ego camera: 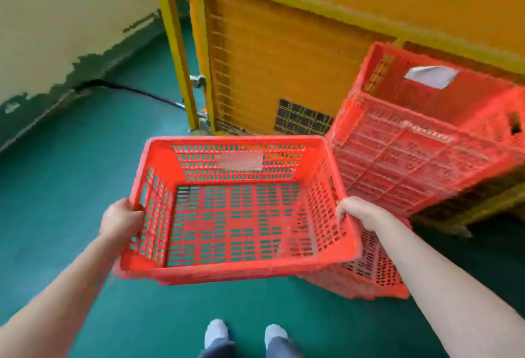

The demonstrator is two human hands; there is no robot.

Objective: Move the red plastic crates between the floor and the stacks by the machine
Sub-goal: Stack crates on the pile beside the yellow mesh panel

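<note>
My left hand [122, 220] and right hand [359, 212] grip the empty red crate [235, 210] by its side handles, left of the stack [420, 141]; it seems light and stiff.

Stacked crates [426, 141] right of the held crate [238, 210]: blurred, cut by right edge. Lowest crate [375, 272] half hidden behind held crate.
</note>
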